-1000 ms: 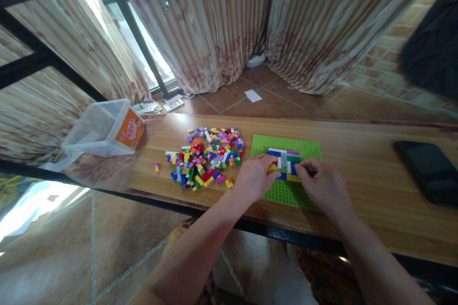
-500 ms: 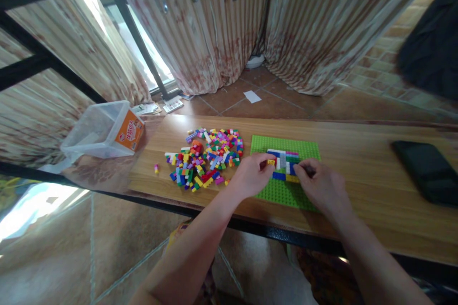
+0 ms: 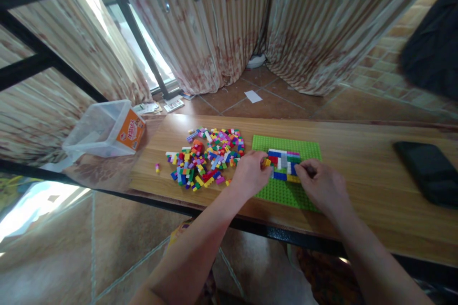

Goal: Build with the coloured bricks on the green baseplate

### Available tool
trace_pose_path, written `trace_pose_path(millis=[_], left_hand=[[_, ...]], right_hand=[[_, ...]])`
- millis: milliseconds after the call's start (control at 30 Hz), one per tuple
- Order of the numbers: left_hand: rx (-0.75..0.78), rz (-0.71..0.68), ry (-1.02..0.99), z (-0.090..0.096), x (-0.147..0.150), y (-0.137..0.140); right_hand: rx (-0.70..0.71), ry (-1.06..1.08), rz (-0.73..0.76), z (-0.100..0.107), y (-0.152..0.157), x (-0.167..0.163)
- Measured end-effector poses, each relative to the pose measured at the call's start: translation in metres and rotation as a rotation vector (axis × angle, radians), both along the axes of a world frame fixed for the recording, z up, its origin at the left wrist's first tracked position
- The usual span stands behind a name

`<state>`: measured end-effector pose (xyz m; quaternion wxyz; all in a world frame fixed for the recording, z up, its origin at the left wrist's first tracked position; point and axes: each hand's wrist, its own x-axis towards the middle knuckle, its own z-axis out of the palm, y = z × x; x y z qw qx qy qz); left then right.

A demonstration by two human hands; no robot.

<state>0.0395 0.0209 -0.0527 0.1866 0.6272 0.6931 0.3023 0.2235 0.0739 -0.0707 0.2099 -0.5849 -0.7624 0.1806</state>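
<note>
A green baseplate (image 3: pixel 286 193) lies on the table with a low block of coloured bricks (image 3: pixel 284 158) built on it, in blue, white, red, grey, pink and yellow. Over the plate's left part, my left hand (image 3: pixel 251 171) pinches a small yellow brick (image 3: pixel 266 162) between thumb and fingertips. On the right side of the built bricks, my right hand (image 3: pixel 320 181) has its thumb and forefinger closed at a blue brick (image 3: pixel 294 169). Its fingertips partly cover that brick, and whether it is seated on the plate is hidden.
A loose pile of mixed toy bricks (image 3: pixel 214 155) spreads left of the baseplate, with one small pink-and-yellow piece (image 3: pixel 157 167) apart. A clear plastic bin (image 3: pixel 96 128) with an orange label stands at the far left. A dark phone (image 3: pixel 425 171) lies on the wooden table (image 3: pixel 368 152) at right.
My left hand has shifted slightly left with the yellow brick, uncovering red bricks on the built block. The right hand stays at the blue brick.
</note>
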Motion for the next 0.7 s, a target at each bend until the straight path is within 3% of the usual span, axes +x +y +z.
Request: trace_pose_path(millis=[333, 700], left_hand=[[-0.015, -0.019, 0.021, -0.005, 0.007, 0.001], [-0.041, 0.049, 0.008, -0.009, 0.015, 0.001]], right_hand=[[0.006, 0.011, 0.001, 0.0, -0.001, 0.0], [-0.001, -0.011, -0.009, 0.001, -0.001, -0.001]])
